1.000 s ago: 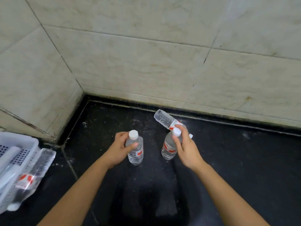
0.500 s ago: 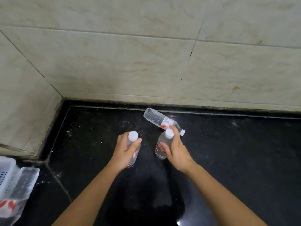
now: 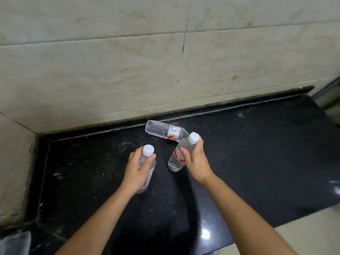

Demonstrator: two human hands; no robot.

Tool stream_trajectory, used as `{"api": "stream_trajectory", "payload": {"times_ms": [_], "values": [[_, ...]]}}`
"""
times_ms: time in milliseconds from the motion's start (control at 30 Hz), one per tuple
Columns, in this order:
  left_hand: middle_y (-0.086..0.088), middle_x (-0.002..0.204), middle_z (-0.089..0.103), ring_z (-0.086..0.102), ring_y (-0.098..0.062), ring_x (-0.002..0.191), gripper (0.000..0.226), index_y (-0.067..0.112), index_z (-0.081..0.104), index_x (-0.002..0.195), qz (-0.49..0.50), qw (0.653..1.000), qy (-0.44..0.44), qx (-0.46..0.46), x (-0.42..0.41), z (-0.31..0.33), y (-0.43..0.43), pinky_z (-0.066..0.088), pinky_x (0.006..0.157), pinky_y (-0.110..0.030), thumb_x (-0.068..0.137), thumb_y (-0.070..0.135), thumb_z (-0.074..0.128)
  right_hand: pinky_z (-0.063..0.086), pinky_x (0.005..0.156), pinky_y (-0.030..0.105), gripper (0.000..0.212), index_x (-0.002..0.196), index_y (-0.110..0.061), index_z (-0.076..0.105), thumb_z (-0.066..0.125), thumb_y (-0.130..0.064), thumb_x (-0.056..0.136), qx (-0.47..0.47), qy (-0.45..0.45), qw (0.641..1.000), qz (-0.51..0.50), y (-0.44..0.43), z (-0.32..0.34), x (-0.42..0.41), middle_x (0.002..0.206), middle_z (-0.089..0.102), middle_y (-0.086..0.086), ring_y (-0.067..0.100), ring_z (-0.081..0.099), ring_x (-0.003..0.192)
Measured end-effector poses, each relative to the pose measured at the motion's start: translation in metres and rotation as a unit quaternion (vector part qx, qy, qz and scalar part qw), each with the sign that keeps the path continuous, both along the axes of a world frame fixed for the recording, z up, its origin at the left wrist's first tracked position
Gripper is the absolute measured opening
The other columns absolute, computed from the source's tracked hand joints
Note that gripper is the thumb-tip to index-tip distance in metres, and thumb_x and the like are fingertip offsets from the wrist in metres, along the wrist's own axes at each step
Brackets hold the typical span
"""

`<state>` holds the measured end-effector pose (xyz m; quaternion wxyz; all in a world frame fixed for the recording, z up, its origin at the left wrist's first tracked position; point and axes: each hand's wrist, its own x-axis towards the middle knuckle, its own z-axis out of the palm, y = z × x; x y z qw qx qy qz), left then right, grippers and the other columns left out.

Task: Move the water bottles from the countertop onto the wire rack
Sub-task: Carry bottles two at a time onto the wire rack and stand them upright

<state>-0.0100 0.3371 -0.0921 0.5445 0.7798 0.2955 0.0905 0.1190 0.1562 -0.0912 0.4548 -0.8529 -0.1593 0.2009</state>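
Three clear water bottles with white caps and red-and-white labels are over the black countertop. My left hand is wrapped around the body of the left bottle, which stands roughly upright. My right hand grips the upper part of a second bottle, tilted with its cap to the upper right. A third bottle lies on its side near the back wall, just beyond my right hand. The wire rack is out of view.
Beige tiled walls close the counter at the back and on the left. The counter's front edge runs along the lower right. A clear plastic bottle end shows at the bottom left corner.
The view has swung right, so the white basket at the left has left the frame. Both hands have closed more firmly on their bottles, and the right bottle now tilts further.
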Motion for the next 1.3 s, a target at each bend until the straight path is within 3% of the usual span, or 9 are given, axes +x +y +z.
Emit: {"api": "stream_trajectory", "payload": {"times_ms": [200, 400, 567, 733, 900, 967, 1033, 1167, 1300], "values": [[-0.002, 0.106, 0.070, 0.067, -0.021, 0.103, 0.014, 0.026, 0.065, 0.103, 0.023, 0.999, 0.007, -0.029, 0.012, 0.023, -0.016, 0.053, 0.093, -0.047, 0.095, 0.037, 0.065, 0.048, 0.107, 0.042, 0.053, 0.143, -0.041, 0.023, 0.057, -0.039, 0.102, 0.042, 0.009, 0.999, -0.030, -0.063, 0.011, -0.018, 0.140, 0.055, 0.000, 0.018, 0.057, 0.124], [0.000, 0.108, 0.077, 0.073, -0.018, 0.101, 0.025, 0.023, 0.071, 0.113, -0.016, 0.983, -0.068, -0.168, 0.059, 0.065, -0.118, 0.056, 0.083, -0.033, 0.094, 0.038, 0.064, 0.053, 0.101, 0.038, 0.054, 0.132, -0.074, 0.025, 0.054, -0.071, 0.087, 0.089, -0.025, 0.990, -0.103, -0.214, 0.048, 0.000, 0.124, 0.068, -0.018, 0.000, 0.065, 0.113], [-0.006, 0.098, 0.077, 0.073, -0.019, 0.093, 0.029, 0.022, 0.071, 0.100, -0.131, 0.970, -0.115, -0.170, 0.130, 0.110, -0.277, 0.056, 0.084, -0.035, 0.088, 0.048, 0.068, 0.049, 0.109, 0.034, 0.072, 0.150, -0.061, 0.021, 0.054, -0.070, 0.086, 0.152, -0.078, 0.974, -0.151, -0.356, 0.098, 0.043, 0.136, 0.062, -0.016, -0.006, 0.058, 0.122], [0.002, 0.101, 0.076, 0.073, -0.010, 0.090, 0.033, 0.038, 0.067, 0.102, -0.197, 0.952, -0.181, -0.149, 0.180, 0.168, -0.438, 0.055, 0.066, -0.021, 0.078, 0.060, 0.070, 0.048, 0.103, 0.027, 0.068, 0.150, -0.065, 0.021, 0.053, -0.067, 0.091, 0.137, -0.178, 0.963, -0.150, -0.498, 0.153, 0.079, 0.126, 0.060, -0.039, -0.011, 0.056, 0.122], [-0.001, 0.105, 0.075, 0.071, -0.009, 0.095, 0.021, 0.036, 0.070, 0.100, -0.262, 0.921, -0.241, -0.158, 0.214, 0.220, -0.570, 0.055, 0.076, -0.019, 0.084, 0.049, 0.070, 0.055, 0.088, 0.046, 0.032, 0.120, -0.067, 0.048, 0.050, -0.060, 0.089, 0.144, -0.283, 0.905, -0.284, -0.613, 0.205, 0.106, 0.102, 0.068, -0.026, 0.005, 0.066, 0.097], [0.003, 0.102, 0.076, 0.071, -0.005, 0.093, 0.014, 0.039, 0.071, 0.099, -0.287, 0.910, -0.260, -0.153, 0.229, 0.236, -0.613, 0.054, 0.075, -0.017, 0.086, 0.045, 0.069, 0.055, 0.082, 0.050, 0.020, 0.105, -0.054, 0.053, 0.052, -0.059, 0.086, 0.167, -0.300, 0.881, -0.324, -0.652, 0.218, 0.121, 0.094, 0.068, -0.019, 0.008, 0.067, 0.088], [0.006, 0.100, 0.076, 0.071, -0.003, 0.091, 0.014, 0.038, 0.071, 0.101, -0.313, 0.900, -0.272, -0.135, 0.248, 0.246, -0.652, 0.053, 0.074, -0.015, 0.087, 0.040, 0.068, 0.056, 0.082, 0.051, 0.030, 0.104, -0.043, 0.054, 0.060, -0.065, 0.085, 0.192, -0.304, 0.864, -0.352, -0.691, 0.227, 0.138, 0.094, 0.070, -0.013, 0.012, 0.069, 0.090], [0.004, 0.098, 0.075, 0.068, -0.004, 0.091, 0.026, 0.023, 0.070, 0.106, -0.341, 0.890, -0.289, -0.090, 0.287, 0.251, -0.705, 0.053, 0.078, -0.020, 0.086, 0.039, 0.070, 0.053, 0.074, 0.031, 0.034, 0.099, -0.048, 0.055, 0.063, -0.076, 0.082, 0.182, -0.371, 0.835, -0.364, -0.743, 0.244, 0.167, 0.094, 0.067, -0.024, 0.001, 0.066, 0.085], [0.006, 0.099, 0.077, 0.070, -0.005, 0.092, 0.029, 0.023, 0.073, 0.108, -0.334, 0.889, -0.300, -0.090, 0.341, 0.246, -0.745, 0.055, 0.078, -0.022, 0.085, 0.040, 0.075, 0.056, 0.080, 0.040, 0.034, 0.101, -0.043, 0.064, 0.061, -0.074, 0.085, 0.153, -0.388, 0.830, -0.372, -0.791, 0.255, 0.217, 0.097, 0.071, -0.015, 0.010, 0.067, 0.090]]}}
